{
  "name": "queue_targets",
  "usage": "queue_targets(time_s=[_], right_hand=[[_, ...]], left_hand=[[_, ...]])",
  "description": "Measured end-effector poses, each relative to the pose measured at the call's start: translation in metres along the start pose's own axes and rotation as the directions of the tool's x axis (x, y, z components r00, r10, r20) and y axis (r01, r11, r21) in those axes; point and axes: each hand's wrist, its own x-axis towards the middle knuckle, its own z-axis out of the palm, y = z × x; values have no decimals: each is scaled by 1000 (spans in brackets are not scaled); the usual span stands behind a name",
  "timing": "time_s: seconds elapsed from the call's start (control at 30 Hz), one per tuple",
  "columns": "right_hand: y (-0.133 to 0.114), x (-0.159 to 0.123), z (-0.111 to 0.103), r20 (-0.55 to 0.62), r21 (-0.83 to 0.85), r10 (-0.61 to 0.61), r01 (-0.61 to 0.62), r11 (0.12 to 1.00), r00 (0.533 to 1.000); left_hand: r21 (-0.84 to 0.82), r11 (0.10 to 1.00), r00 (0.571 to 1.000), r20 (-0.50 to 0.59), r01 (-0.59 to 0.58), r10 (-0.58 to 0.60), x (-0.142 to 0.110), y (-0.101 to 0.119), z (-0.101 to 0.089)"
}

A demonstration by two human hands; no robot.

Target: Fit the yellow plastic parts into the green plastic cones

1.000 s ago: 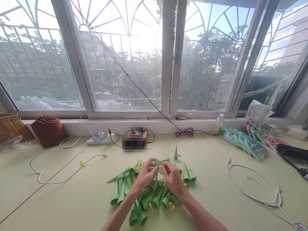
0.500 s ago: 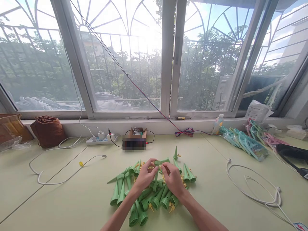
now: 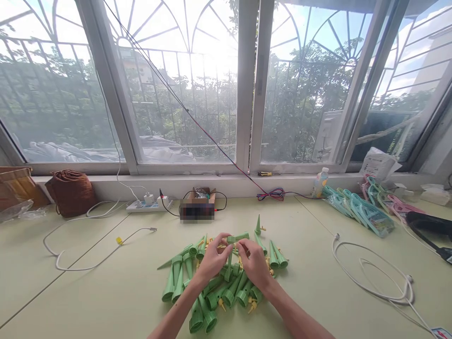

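Observation:
Between my hands is a green plastic watering spike [image 3: 240,236], lying roughly sideways above a pile of the same kind. My left hand [image 3: 213,256] is closed around its near end with thumb and fingers. The fingertips of my right hand [image 3: 253,260] are pinched together against the spike's side, on a small pale yellow valve [image 3: 236,245] that is mostly covered. Beneath both hands lie several green spikes [image 3: 233,288] with wide round collars, and small yellow valves [image 3: 253,306] are scattered among them. One spike [image 3: 258,225] with a yellow valve in its side stands upright beyond my right hand.
A white cable [image 3: 88,269] lies at the left, and another coiled cable [image 3: 374,294] at the right. Along the sill are a brown pouch [image 3: 70,193], a power strip [image 3: 150,205], a small cardboard box [image 3: 203,194], a bottle [image 3: 319,182] and teal plastic packages [image 3: 367,212].

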Motion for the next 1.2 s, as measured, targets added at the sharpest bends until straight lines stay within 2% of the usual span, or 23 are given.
queue_targets(time_s=[0.27,0.53,1.2], right_hand=[[1,1,0,8,-12,3,-3,1000,1000],[0,-1,-1,10,-23,4,-4,1000,1000],[1,0,-1,-15,-72,-2,1,997,1000]], left_hand=[[-10,1000,1000,-6,-5,5,1,-5,0],[-47,999,1000,10,11,-11,0,0,1],[2,1000,1000,24,9,-9,-2,10,0]])
